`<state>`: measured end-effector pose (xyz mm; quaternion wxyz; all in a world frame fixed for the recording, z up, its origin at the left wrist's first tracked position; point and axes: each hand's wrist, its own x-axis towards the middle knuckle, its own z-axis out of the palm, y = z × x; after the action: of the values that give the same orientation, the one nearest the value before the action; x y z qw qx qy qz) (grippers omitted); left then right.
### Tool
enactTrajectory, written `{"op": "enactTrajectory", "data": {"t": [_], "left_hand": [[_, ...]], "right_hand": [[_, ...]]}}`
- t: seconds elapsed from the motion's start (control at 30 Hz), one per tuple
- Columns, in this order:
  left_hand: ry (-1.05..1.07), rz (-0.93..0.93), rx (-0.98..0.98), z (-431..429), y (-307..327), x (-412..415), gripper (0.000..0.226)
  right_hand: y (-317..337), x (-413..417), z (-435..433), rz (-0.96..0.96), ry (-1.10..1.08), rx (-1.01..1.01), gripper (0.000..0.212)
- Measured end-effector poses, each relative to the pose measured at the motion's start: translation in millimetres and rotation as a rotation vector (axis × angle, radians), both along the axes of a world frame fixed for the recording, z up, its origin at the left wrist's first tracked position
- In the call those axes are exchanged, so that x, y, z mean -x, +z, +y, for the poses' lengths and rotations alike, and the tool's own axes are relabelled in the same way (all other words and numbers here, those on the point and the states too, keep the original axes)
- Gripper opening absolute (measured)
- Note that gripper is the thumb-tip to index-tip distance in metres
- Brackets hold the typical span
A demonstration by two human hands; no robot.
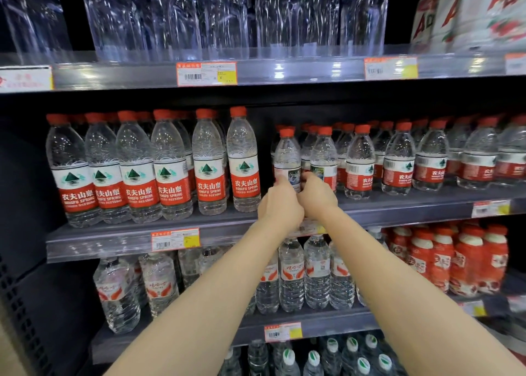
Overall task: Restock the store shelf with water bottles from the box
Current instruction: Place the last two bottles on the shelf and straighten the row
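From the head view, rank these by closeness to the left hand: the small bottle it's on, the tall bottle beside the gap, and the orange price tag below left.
1. Small bottle, under the left hand.
2. Tall bottle, just left.
3. Orange price tag, lower left on the shelf rail.

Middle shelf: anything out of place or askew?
Yes. The two small bottles at the hands, one at the left hand and one at the right hand, show picture panels instead of the red front label; their neighbours face forward. They look turned. Nothing spilled or damaged.
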<state>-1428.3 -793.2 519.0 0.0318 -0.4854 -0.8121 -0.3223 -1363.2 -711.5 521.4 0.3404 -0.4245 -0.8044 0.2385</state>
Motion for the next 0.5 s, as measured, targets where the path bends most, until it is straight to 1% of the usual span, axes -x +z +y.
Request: {"op": "enactTrajectory", "data": {"t": [0.03,0.1,0.17,0.2,0.23,0.37,0.43,0.5], "left_hand": [[0.013,-0.040,-0.025,2.2,0.9,2.7,0.075],[0.020,-0.076,-0.072,2.2,0.8,7.9,0.058],[-0.018,-0.079,-0.112,1.5,-2.9,13.1,0.040],[-0.043,-0.078,-0.129,0.7,-4.9,15.5,0.035],[-0.070,-0.074,-0.133,0.1,-6.8,17.5,0.036],[-0.132,-0.066,-0.122,0.2,-14.4,26.4,0.072],[-0.141,-0.070,-0.123,0.8,-16.6,26.6,0.076],[-0.138,-0.065,-0.141,2.7,-14.8,25.5,0.074]], "right_hand": [[1.0,-0.8,1.3,-0.007,0.019,0.005,0.045],[1.7,-2.6,3.0,0.016,0.034,0.022,0.047],[1.0,-4.3,6.0,0.099,0.026,0.052,0.048],[0.5,-5.9,6.1,0.138,0.019,0.060,0.046],[-0.4,-7.4,6.4,0.177,0.011,0.063,0.041],[-4.9,-14.4,6.4,0.350,-0.044,0.058,0.014],[-7.0,-16.2,5.8,0.361,-0.057,0.030,0.007],[-8.5,-13.8,6.2,0.329,-0.056,-0.001,0.006]]}}
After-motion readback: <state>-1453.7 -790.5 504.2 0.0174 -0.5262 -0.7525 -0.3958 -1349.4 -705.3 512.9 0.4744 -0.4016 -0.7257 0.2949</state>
